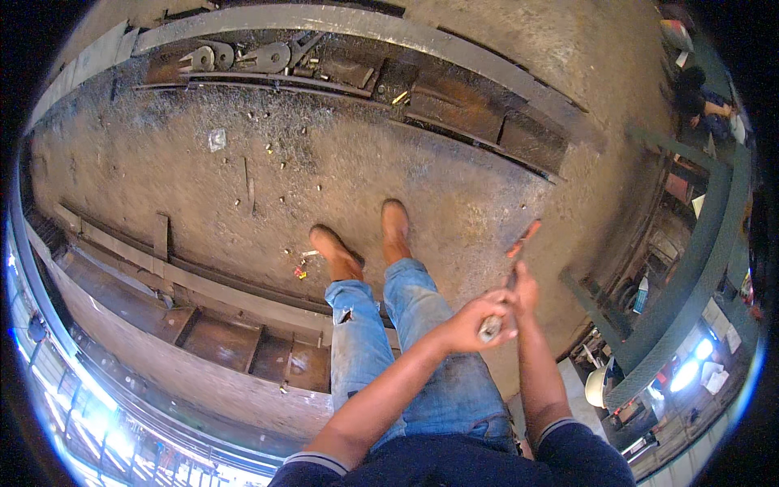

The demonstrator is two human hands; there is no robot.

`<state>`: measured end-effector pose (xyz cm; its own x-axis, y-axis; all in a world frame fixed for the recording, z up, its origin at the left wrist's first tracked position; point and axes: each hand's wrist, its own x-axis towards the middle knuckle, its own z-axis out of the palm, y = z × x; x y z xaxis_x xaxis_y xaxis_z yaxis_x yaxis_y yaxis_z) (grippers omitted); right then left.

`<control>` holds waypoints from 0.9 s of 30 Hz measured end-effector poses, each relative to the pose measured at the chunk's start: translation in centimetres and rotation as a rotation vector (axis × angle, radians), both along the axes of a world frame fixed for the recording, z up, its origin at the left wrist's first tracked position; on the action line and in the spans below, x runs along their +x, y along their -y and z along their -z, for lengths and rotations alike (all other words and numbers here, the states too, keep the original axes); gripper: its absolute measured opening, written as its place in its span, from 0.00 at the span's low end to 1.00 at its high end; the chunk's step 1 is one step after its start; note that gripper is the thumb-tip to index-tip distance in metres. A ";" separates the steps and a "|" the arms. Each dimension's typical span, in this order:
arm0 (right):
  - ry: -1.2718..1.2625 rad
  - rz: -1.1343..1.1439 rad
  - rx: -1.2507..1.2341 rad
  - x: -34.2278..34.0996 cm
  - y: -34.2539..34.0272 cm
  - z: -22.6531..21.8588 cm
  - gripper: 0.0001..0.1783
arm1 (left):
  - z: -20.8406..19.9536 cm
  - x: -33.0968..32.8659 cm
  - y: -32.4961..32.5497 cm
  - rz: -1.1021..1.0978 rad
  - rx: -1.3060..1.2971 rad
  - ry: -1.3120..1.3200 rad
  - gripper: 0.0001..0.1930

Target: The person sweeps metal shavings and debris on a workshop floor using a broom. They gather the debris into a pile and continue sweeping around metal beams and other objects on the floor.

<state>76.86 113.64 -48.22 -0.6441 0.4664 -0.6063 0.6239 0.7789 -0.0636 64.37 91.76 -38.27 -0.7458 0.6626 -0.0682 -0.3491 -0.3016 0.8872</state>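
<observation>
My left hand is closed around a short, thick cylinder with a pale, worn round end facing up. Just above and right of it, my right hand is closed on a slim dark-shafted tool with an orange-red end pointing away from me. The two hands are close together, over the floor to the right of my knees. Fingers hide most of both held things. Whether the cylinder and the tool are joined, I cannot tell.
A long steel channel lies across the far floor with round metal parts in it. Another ribbed steel beam lies behind my feet on the left. Small metal bits dot the floor. A green frame and white cup stand right; a person crouches beyond.
</observation>
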 end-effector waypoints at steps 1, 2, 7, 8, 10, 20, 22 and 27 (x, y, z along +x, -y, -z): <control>-0.017 -0.011 0.063 0.8 -2.1 1.1 0.12 | 1.8 1.2 -1.2 -0.011 -0.059 0.005 0.12; 0.090 0.076 0.109 0.9 -4.5 2.5 0.13 | 3.6 2.2 -2.5 0.046 -0.150 0.053 0.12; 0.175 -0.110 0.259 0.2 -12.5 12.4 0.15 | 7.7 2.8 -5.5 0.092 -0.507 0.219 0.19; 0.169 -0.191 0.238 -1.1 -11.8 14.4 0.15 | 7.5 1.5 -4.5 0.034 -0.461 0.273 0.19; -0.047 -0.155 0.072 -5.2 -5.3 16.3 0.12 | 7.2 -3.1 1.3 -0.068 -0.545 0.033 0.17; -0.193 -0.482 -0.478 -17.5 19.7 -4.1 0.08 | -14.3 -7.1 17.7 0.096 -0.581 -0.510 0.12; -0.129 -0.630 -0.509 -17.0 20.6 -7.2 0.09 | -17.5 -6.7 16.9 0.124 -0.318 -0.374 0.12; 0.152 -0.748 -0.477 -13.6 18.9 -15.1 0.11 | -20.6 -5.1 16.4 0.382 -0.022 -0.312 0.10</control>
<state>63.24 94.76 -33.10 -0.5751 -0.3661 -0.7316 -0.0076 0.8967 -0.4426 59.30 75.41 -17.62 -0.4366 0.8938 0.1026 -0.1477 -0.1837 0.9718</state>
